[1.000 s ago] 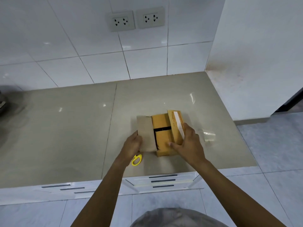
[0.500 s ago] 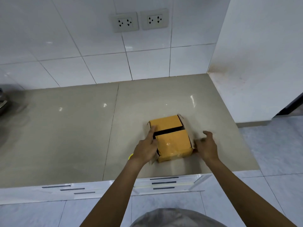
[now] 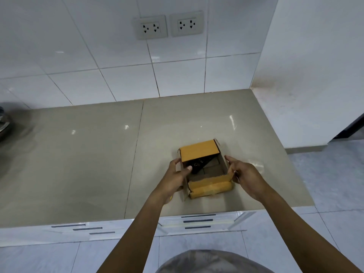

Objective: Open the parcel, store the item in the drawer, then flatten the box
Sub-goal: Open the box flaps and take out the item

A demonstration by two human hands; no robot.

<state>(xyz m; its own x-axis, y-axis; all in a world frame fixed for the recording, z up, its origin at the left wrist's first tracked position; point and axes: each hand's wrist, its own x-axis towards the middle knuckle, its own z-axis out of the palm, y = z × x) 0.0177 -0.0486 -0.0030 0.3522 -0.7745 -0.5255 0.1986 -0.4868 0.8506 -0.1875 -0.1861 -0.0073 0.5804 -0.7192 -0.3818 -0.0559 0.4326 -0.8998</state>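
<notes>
A small yellow-brown cardboard box stands on the grey countertop near its front edge. Its top is open: the near flap hangs down over the front and the far flap still lies partly over the opening. A black item lies inside, against the left wall. My left hand grips the box's left wall, thumb inside the opening. My right hand holds the right wall, fingers spread along it. A sliver of the yellow scissors shows under my left wrist.
White drawers with dark slot handles sit below the counter's front edge; the stack under the box stands slightly pulled out. White tiled wall with two sockets behind. A white side panel bounds the counter on the right. A dark object sits at the far left.
The box was turned and its near flap folded down, exposing the inside and the black item. My hands shifted from the flaps to the box's left and right walls.
</notes>
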